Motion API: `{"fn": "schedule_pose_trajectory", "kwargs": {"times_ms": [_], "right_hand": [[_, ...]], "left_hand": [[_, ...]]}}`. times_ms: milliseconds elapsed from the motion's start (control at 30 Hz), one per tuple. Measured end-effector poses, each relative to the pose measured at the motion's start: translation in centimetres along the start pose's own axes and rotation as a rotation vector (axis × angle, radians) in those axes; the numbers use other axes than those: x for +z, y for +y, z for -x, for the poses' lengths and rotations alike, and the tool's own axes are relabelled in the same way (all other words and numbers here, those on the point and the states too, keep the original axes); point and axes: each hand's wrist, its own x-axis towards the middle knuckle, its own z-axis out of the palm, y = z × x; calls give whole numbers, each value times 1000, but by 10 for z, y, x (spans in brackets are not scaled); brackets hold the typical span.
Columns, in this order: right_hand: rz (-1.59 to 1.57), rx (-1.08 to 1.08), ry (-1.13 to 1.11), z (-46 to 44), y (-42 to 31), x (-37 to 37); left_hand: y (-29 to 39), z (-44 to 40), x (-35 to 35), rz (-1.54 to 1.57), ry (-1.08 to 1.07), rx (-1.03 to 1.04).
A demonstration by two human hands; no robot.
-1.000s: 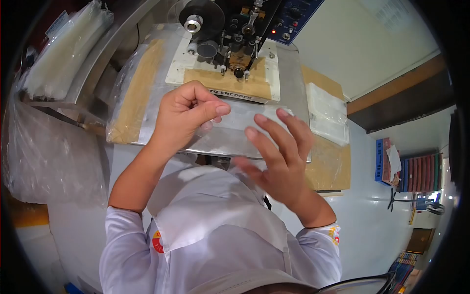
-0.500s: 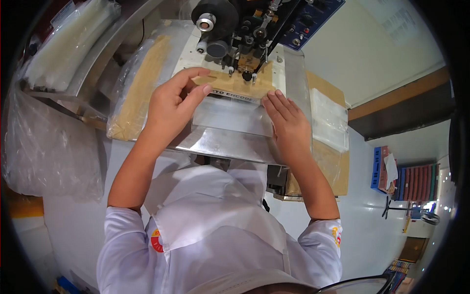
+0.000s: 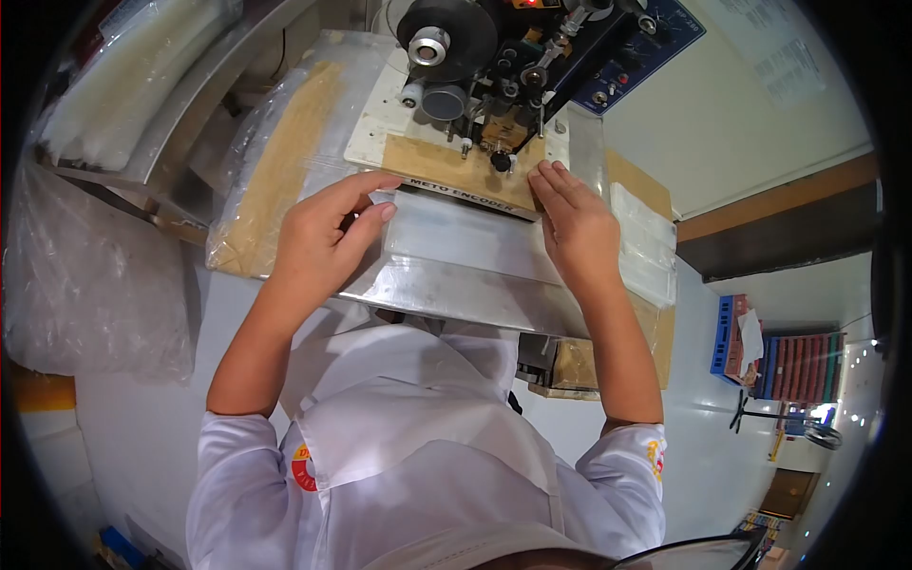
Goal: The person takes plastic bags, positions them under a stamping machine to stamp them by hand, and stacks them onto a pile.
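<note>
A coding machine [image 3: 503, 114] with a black ribbon reel stands before me, its front edge lettered "METO ENCODER". Tan tape or board covers its flat work plate [image 3: 427, 158]. At the plate's front left corner is my left hand [image 3: 328, 233], thumb and forefinger apart with no object visible between them. My right hand [image 3: 581, 228] lies with fingers stretched out at the plate's front right corner. Between the hands, a pale translucent plastic layer [image 3: 465, 233] covers part of the steel table [image 3: 446, 285]. Whether any thin film lies under the fingers cannot be made out.
Plastic-wrapped tan material [image 3: 275, 171] lies on the table's left. Clear bags [image 3: 142, 76] fill a steel shelf at upper left, above a hanging plastic sheet [image 3: 95, 275]. More clear packs [image 3: 641, 242] rest on cardboard at right. A blue control box [image 3: 646, 47] stands behind.
My left hand has drawn back from over the plate to its front left corner. My right hand has slid slightly farther along the right side. The camera view has shifted a little.
</note>
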Motion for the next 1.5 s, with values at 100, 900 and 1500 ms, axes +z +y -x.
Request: {"fn": "schedule_pose_trajectory", "kwargs": {"times_ms": [100,900,1500], "right_hand": [[3,-5,-4,-2,2,2],[377,582,185,216,122,-13],[-416,580,547,150,9,-76]], "left_hand": [[-5,1,-3,-17,-7,-24],[6,-10,8,-673,-495,507],[35,-16,2,-517,-484,552]]}}
